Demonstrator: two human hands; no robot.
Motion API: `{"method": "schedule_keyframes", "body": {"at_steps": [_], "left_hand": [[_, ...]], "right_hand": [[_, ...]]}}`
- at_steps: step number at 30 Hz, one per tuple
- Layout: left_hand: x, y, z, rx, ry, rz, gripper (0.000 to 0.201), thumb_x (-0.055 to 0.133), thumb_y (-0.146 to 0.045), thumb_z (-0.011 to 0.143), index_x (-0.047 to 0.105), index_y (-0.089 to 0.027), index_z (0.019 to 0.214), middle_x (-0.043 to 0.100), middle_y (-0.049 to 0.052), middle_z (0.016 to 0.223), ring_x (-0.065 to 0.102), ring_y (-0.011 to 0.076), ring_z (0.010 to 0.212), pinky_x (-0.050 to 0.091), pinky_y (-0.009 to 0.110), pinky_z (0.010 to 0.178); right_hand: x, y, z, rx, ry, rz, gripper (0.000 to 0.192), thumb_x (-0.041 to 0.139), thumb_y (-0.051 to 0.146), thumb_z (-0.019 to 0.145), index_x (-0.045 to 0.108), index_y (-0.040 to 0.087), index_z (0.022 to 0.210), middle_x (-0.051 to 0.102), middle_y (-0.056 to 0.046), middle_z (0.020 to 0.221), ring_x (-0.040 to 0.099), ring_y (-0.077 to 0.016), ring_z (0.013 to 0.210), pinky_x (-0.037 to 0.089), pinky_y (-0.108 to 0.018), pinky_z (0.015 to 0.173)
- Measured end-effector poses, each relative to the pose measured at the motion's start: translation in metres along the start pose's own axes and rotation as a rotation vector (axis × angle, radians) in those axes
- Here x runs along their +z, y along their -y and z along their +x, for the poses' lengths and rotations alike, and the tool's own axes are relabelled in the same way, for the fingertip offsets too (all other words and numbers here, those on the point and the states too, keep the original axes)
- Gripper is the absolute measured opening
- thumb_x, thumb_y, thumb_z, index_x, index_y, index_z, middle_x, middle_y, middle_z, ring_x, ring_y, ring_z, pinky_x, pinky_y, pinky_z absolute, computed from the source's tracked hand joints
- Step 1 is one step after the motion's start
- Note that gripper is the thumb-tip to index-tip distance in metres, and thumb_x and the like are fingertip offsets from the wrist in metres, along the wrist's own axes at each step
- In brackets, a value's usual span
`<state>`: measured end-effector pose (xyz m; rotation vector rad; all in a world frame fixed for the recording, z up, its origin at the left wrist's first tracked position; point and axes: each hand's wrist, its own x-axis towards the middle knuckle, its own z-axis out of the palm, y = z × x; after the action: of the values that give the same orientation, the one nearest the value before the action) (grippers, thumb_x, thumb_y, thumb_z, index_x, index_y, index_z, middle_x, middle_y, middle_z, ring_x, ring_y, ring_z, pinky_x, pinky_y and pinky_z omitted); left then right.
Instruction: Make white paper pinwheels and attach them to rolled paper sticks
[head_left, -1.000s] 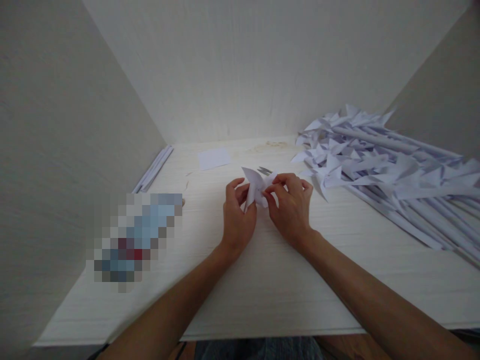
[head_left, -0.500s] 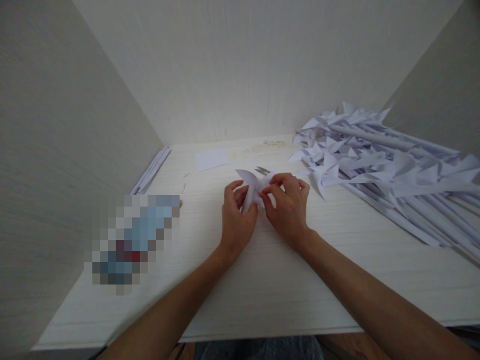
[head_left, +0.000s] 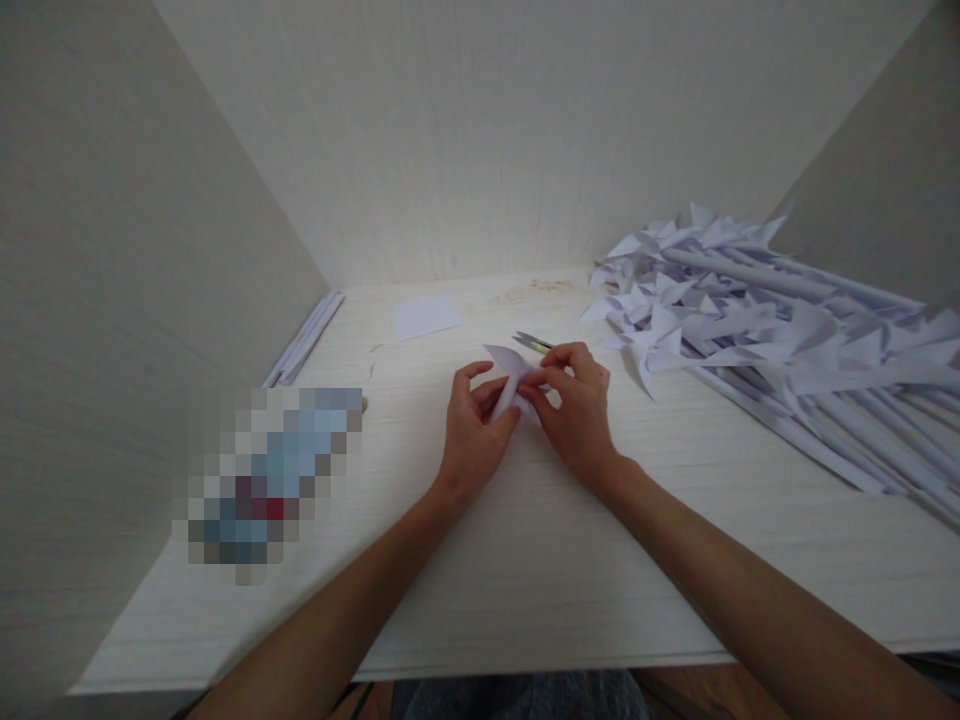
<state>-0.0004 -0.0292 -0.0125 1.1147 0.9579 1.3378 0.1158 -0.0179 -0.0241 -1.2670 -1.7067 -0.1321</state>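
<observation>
Between my two hands is a white paper pinwheel (head_left: 506,360), its blades curled toward the middle and one pointed blade standing up at the back. My left hand (head_left: 478,420) grips it from the left, the thumb on its near side and the fingers behind. With thumb and forefinger, my right hand (head_left: 574,405) pinches near its centre; the fingers hide part of the paper there. Just beyond my right hand lies a pair of scissors (head_left: 534,343), blades pointing left, the handles hidden by the hand.
Finished paper pinwheels on rolled paper sticks (head_left: 712,310) are heaped at the right. A flat white paper sheet (head_left: 426,317) lies toward the back wall. Rolled paper sticks (head_left: 306,340) lean along the left wall. A blurred-out object (head_left: 289,465) lies at the left of the white table (head_left: 540,590).
My right fingers have drawn in toward the pinwheel's centre, and its right blade has folded inward. More of the scissors shows now. The view has shifted slightly.
</observation>
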Motion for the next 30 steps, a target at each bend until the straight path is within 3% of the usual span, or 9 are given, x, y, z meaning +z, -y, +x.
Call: {"method": "schedule_keyframes", "body": {"at_steps": [4, 8, 17, 20, 22, 25, 27, 30], "left_hand": [[-0.002, 0.001, 0.006, -0.057, -0.07, -0.046, 0.046, 0.061, -0.008, 0.057, 0.041, -0.018, 0.097, 0.068, 0.006, 0.089, 0.064, 0.0164, 0.083, 0.045, 0.033, 0.081], [-0.006, 0.002, 0.012, -0.056, -0.148, -0.07, 0.045, 0.064, -0.01, 0.055, 0.045, -0.017, 0.095, 0.067, 0.004, 0.082, 0.063, 0.0142, 0.074, 0.046, 0.031, 0.076], [-0.009, 0.0, 0.01, -0.032, -0.222, -0.001, 0.05, 0.073, -0.018, 0.051, 0.045, -0.017, 0.092, 0.065, 0.003, 0.077, 0.062, 0.0143, 0.068, 0.047, 0.03, 0.068], [-0.009, -0.001, 0.011, -0.031, -0.244, -0.017, 0.048, 0.072, -0.017, 0.051, 0.046, -0.017, 0.092, 0.066, 0.002, 0.075, 0.062, 0.0138, 0.066, 0.047, 0.028, 0.066], [-0.01, -0.001, 0.011, -0.032, -0.248, -0.042, 0.047, 0.071, -0.016, 0.052, 0.045, -0.018, 0.092, 0.066, 0.002, 0.074, 0.062, 0.0133, 0.065, 0.047, 0.027, 0.065], [-0.012, 0.0, 0.012, -0.028, -0.248, -0.071, 0.045, 0.07, -0.015, 0.054, 0.045, -0.018, 0.092, 0.067, 0.001, 0.073, 0.062, 0.0126, 0.064, 0.046, 0.027, 0.065], [-0.012, 0.0, 0.012, -0.024, -0.246, -0.081, 0.046, 0.07, -0.015, 0.054, 0.045, -0.019, 0.092, 0.067, 0.001, 0.072, 0.062, 0.0126, 0.064, 0.046, 0.027, 0.066], [-0.012, 0.0, 0.012, -0.029, -0.224, -0.087, 0.048, 0.07, -0.015, 0.054, 0.044, -0.019, 0.093, 0.068, 0.001, 0.073, 0.063, 0.0134, 0.064, 0.046, 0.028, 0.066]], "right_hand": [[0.001, -0.003, 0.001, 0.007, 0.016, 0.042, 0.011, 0.061, 0.019, 0.074, 0.062, 0.021, 0.063, 0.056, -0.004, 0.089, 0.051, -0.0194, 0.081, 0.039, -0.041, 0.074], [0.0, -0.004, 0.001, -0.085, 0.025, 0.072, 0.01, 0.058, 0.017, 0.076, 0.065, 0.022, 0.072, 0.056, -0.006, 0.104, 0.047, -0.0236, 0.099, 0.038, -0.044, 0.081], [-0.004, -0.001, 0.0, -0.22, 0.145, 0.175, 0.034, 0.043, 0.004, 0.073, 0.064, 0.024, 0.089, 0.05, -0.006, 0.117, 0.04, -0.0235, 0.112, 0.033, -0.045, 0.091], [-0.007, 0.001, 0.001, -0.226, 0.115, 0.227, 0.037, 0.044, 0.007, 0.072, 0.059, 0.025, 0.101, 0.05, -0.008, 0.116, 0.042, -0.0237, 0.11, 0.034, -0.045, 0.091], [-0.009, 0.001, 0.002, -0.154, 0.031, 0.269, 0.036, 0.045, 0.012, 0.073, 0.056, 0.023, 0.106, 0.051, -0.009, 0.11, 0.046, -0.0232, 0.104, 0.037, -0.044, 0.088], [-0.006, -0.002, 0.002, 0.076, -0.059, 0.36, 0.033, 0.05, 0.017, 0.072, 0.052, 0.021, 0.105, 0.052, -0.008, 0.098, 0.05, -0.021, 0.092, 0.043, -0.04, 0.079], [-0.001, -0.006, 0.002, 0.245, -0.025, 0.48, 0.035, 0.052, 0.019, 0.069, 0.049, 0.021, 0.104, 0.053, -0.007, 0.094, 0.052, -0.0184, 0.084, 0.044, -0.036, 0.073], [0.006, -0.01, 0.003, 0.399, 0.164, 0.734, 0.034, 0.054, 0.021, 0.067, 0.047, 0.021, 0.1, 0.055, -0.004, 0.088, 0.055, -0.0158, 0.077, 0.046, -0.031, 0.066]]}}
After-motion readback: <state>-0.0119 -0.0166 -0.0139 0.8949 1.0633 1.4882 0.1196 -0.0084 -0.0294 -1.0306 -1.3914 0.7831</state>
